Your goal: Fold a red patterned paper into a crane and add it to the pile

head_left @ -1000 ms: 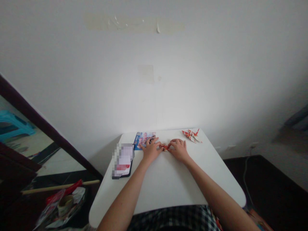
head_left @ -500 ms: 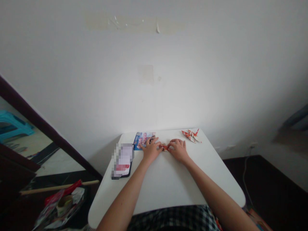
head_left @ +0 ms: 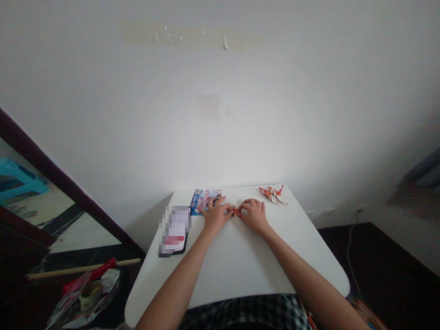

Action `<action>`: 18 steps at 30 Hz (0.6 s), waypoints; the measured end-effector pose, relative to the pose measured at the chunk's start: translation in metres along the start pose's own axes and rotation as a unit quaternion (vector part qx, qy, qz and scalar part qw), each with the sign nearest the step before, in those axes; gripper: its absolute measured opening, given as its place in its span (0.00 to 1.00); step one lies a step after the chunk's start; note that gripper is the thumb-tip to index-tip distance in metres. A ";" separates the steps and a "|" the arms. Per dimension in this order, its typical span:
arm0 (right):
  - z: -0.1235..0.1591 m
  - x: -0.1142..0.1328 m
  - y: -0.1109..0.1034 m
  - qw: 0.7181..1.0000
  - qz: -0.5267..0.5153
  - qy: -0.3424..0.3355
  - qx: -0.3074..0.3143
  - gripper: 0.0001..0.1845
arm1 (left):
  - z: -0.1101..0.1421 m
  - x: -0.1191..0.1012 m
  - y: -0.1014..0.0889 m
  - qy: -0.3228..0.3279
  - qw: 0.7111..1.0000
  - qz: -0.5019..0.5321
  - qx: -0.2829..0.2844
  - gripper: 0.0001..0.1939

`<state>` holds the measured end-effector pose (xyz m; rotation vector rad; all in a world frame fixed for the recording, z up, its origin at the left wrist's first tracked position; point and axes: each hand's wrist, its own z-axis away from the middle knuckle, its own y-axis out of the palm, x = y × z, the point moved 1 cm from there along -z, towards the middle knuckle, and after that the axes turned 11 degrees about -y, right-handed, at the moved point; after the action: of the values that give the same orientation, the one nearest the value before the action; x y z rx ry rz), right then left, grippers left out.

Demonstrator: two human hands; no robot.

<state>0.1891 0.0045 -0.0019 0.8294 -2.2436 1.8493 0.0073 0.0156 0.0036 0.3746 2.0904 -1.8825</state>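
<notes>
Between my two hands is a small folded piece of orange-and-white paper (head_left: 235, 212), low on the table and mostly covered by fingers. My left hand (head_left: 216, 217) pinches its left side with thumb and forefinger, while the other fingers spread over the edge of a blue printed booklet or packet (head_left: 197, 201). At the paper's right side, my right hand (head_left: 253, 214) is closed in a pinch with its fingers curled. Beyond the right hand lie folded red-and-white paper figures (head_left: 274, 194) with pointed tips, which look like origami cranes.
The white table (head_left: 240, 270) stands against a wall. A phone (head_left: 177, 231), blurred out in part, lies at its left. On the floor at the left are a bag of rubbish (head_left: 87, 293) and a wooden stick (head_left: 129, 262). A blue stool (head_left: 20, 178) shows in a mirror.
My right hand has shifted slightly left, bringing its fingertips closer to my left hand's. Less of the folded paper shows between them. The left hand stays nearly in place.
</notes>
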 end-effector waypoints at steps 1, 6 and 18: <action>0.000 0.000 0.000 1.000 0.003 -0.001 0.002 0.10 | 0.000 0.000 0.001 -0.001 1.000 0.001 -0.002 0.10; -0.001 0.000 0.002 1.000 0.006 -0.004 -0.002 0.13 | -0.003 0.002 0.002 -0.010 1.000 0.002 0.004 0.10; 0.000 0.000 0.000 1.000 -0.004 0.000 0.003 0.10 | -0.011 0.018 -0.015 -0.009 0.998 -0.005 0.057 0.12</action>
<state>0.1888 0.0048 -0.0016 0.8374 -2.2325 1.8527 -0.0153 0.0253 0.0112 0.3733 1.9816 -2.0093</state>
